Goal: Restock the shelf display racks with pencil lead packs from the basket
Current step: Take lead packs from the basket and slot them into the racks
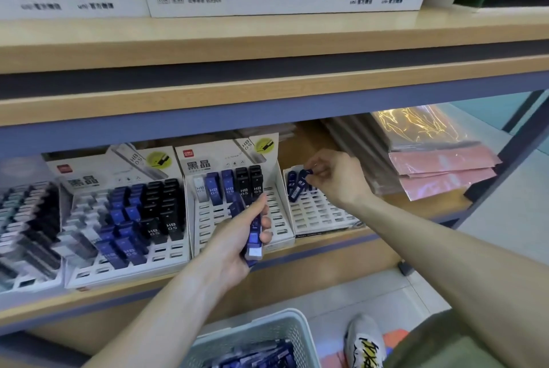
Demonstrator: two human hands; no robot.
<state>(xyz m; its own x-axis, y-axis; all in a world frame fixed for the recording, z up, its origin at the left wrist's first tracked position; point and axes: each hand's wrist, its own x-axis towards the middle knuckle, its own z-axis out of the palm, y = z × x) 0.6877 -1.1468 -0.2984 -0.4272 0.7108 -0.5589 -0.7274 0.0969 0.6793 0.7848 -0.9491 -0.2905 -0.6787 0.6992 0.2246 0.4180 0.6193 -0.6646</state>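
Two hands at work on a wooden shelf [326,251]. Left hand [237,237]: curled round a stack of dark blue plastic pencil lead packs [252,228], held in front of a white slotted cardboard display rack [276,219] with a few blue, black and clear packs in its back row. Right hand [335,177]: pinches one dark blue lead pack [307,174] over the back row of a smaller white slotted rack [320,213], just beside two seated blue packs [295,186]. Below both hands: pale grey perforated plastic basket [267,329] on the floor, holding more blue packs [255,355]. Left of the left hand: fuller white rack [124,266] of blue and black packs.
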